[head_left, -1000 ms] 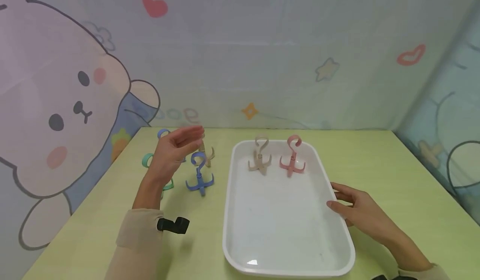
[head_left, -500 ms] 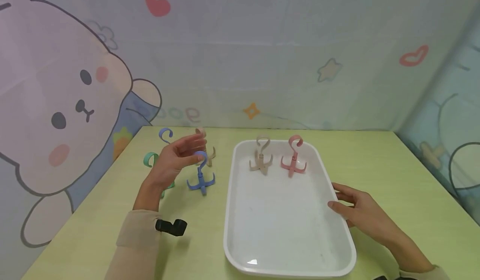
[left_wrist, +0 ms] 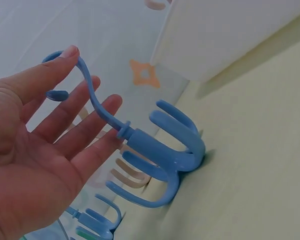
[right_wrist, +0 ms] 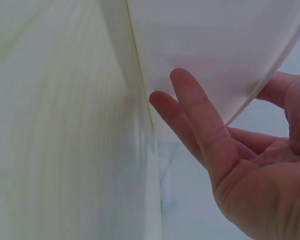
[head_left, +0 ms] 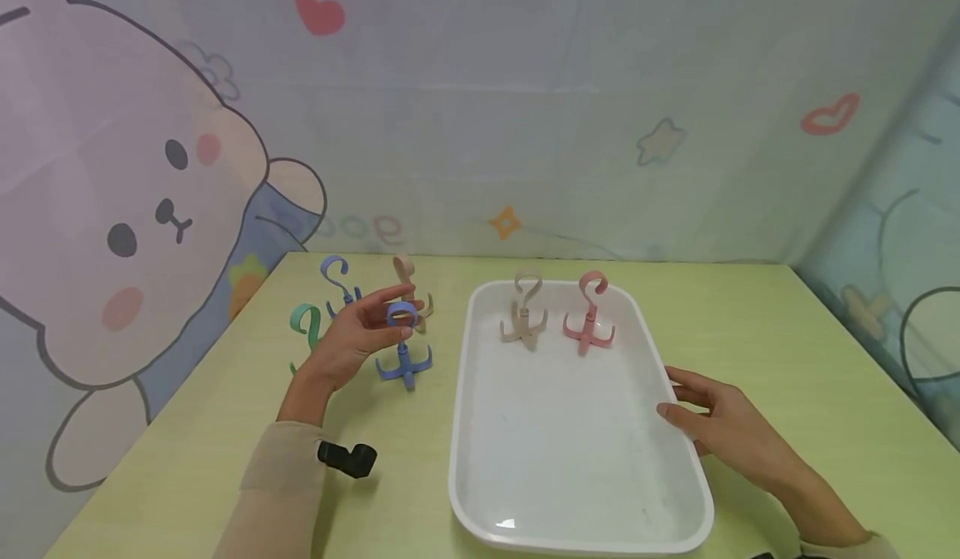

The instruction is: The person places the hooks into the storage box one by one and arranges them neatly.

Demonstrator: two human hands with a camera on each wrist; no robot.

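My left hand is around the looped top of a blue four-pronged hook standing on the table. In the left wrist view the thumb lies at the loop of this blue hook, while the other fingers extend loosely behind its stem. My right hand holds the right rim of a white tray, thumb over the edge and fingers along the outer wall. The right wrist view shows two fingertips against the tray's outside. Inside the tray, at its far end, stand a beige hook and a pink hook.
Behind my left hand stand another blue hook and a beige hook. A green hook is left of the hand, partly hidden by it. A printed cloth backdrop rises behind the yellow-green table.
My left hand has come down from above the hooks to the near blue hook's loop, its fingers now around it. My right hand and the tray stay in place.
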